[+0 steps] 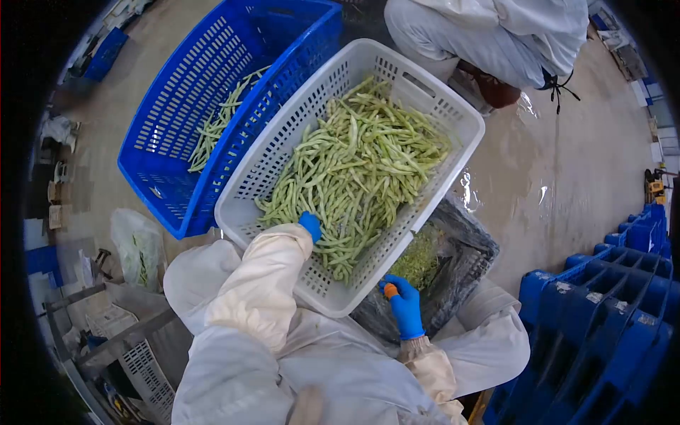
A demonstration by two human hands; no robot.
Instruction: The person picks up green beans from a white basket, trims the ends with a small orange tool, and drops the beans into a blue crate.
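Note:
A white slotted basket [340,303] holds a large heap of green beans [354,166]. My left hand [310,225], in a blue glove, reaches over the basket's near side and touches the lower left of the heap; its fingers are mostly hidden. My right hand [405,304], also blue-gloved, is closed around an orange-handled tool [390,290] beside the basket's near right corner. Only the tool's orange end shows. Below that hand, a bin lined with dark plastic [464,283] contains green trimmings [418,262].
A blue slotted basket [191,92] with some beans stands against the white one at left. Across from me sits another person [482,35] in white clothing. Blue plastic pallets [595,312] stand at right, and a clear bag [138,248] lies at left. The floor [559,170] is wet.

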